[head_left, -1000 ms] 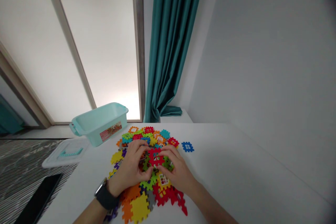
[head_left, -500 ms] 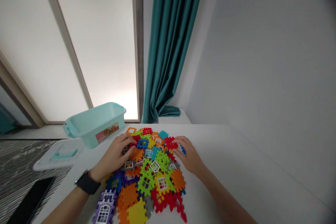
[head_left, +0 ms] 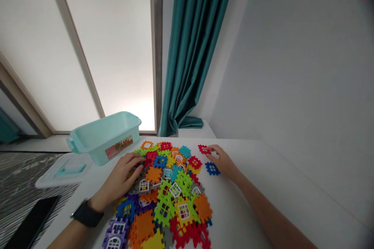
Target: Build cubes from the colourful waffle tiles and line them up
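Note:
My right hand (head_left: 222, 163) pinches a red square window block (head_left: 203, 149) by its right edge, beyond the right side of the pile. A blue window block (head_left: 212, 168) lies flat on the table just below those fingers. My left hand (head_left: 124, 175), with a dark watch (head_left: 87, 214) at its wrist, rests at the left edge of the heap. Its thumb and fingers are apart, and the fingertips reach close to a red block (head_left: 151, 158). Interlocking plastic blocks in many colours are heaped between my hands, among them a lime-green block (head_left: 164, 210) and an orange block (head_left: 154, 174).
A mint-green bin (head_left: 99, 140) stands at the table's back left, with a clear lid (head_left: 62, 170) in front of it. A black phone (head_left: 32, 221) lies at lower left. The white table (head_left: 242, 202) stretches right towards the grey wall. Behind hangs a teal curtain (head_left: 193, 58).
My right hand has moved right, away from the pile, with a red window block. The blue window block now shows fully beside it. My left hand has drawn back slightly left.

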Demonstrator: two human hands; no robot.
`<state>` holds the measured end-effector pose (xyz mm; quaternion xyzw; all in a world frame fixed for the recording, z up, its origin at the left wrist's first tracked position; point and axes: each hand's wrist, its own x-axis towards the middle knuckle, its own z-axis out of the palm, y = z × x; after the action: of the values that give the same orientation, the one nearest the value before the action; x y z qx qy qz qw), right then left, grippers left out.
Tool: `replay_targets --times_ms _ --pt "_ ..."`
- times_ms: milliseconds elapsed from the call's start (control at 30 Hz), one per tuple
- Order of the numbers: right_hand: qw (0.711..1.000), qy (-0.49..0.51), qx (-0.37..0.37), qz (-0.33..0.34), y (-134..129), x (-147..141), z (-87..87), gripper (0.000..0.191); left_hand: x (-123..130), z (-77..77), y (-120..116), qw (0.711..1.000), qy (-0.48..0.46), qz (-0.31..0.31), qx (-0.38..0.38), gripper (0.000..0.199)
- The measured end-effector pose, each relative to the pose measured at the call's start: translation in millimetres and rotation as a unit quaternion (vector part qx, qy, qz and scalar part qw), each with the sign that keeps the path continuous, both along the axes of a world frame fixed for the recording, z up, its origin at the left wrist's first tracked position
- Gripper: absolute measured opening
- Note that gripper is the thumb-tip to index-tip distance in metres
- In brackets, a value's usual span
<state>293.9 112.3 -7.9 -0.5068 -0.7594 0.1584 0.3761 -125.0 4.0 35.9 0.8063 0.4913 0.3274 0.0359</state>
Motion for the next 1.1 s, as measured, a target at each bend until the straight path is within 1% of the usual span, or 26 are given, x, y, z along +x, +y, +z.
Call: replay_targets --times_ms 167,333,467,600,733,867,967,1100 --pt "0.999 -0.036 -0.025 -0.011 22.7 5.4 -3.9 0.022 2.8 2.1 0.4 1.0 -0.013 0.004 0.0 0.034" --pt "0.997 -0.069 -0.033 -0.022 32.8 6.3 -10.6 0.014 16.3 10.2 -1.8 0.999 -0.037 -0.01 -0.022 0.032" --pt "0.996 -0.085 -0.023 -0.018 31.8 9.0 -14.6 0.019 24.7 12.9 2.3 0.999 -0.021 -0.027 -0.032 0.032" --pt "0.996 -0.094 -0.003 0.003 20.6 8.8 -18.1 0.032 36.1 18.4 14.0 0.997 0.034 -0.064 -0.038 0.034" --pt "0.994 -0.11 0.007 0.025 7.6 4.0 -22.1 0.038 60.4 31.1 28.3 0.988 0.101 -0.112 -0.04 0.038" --pt "0.992 -0.125 0.009 0.025 5.4 1.4 -22.7 0.045 87.7 41.5 38.6 0.981 0.125 -0.142 -0.043 0.04" --pt "0.99 -0.14 0.007 0.021 10.9 2.0 -20.5 0.047 97.9 41.6 43.4 0.98 0.121 -0.154 -0.036 0.039" --pt "0.987 -0.157 0.002 0.016 22.4 1.2 -16.6 0.043 96.2 35.1 47.5 0.978 0.123 -0.166 -0.031 0.038"
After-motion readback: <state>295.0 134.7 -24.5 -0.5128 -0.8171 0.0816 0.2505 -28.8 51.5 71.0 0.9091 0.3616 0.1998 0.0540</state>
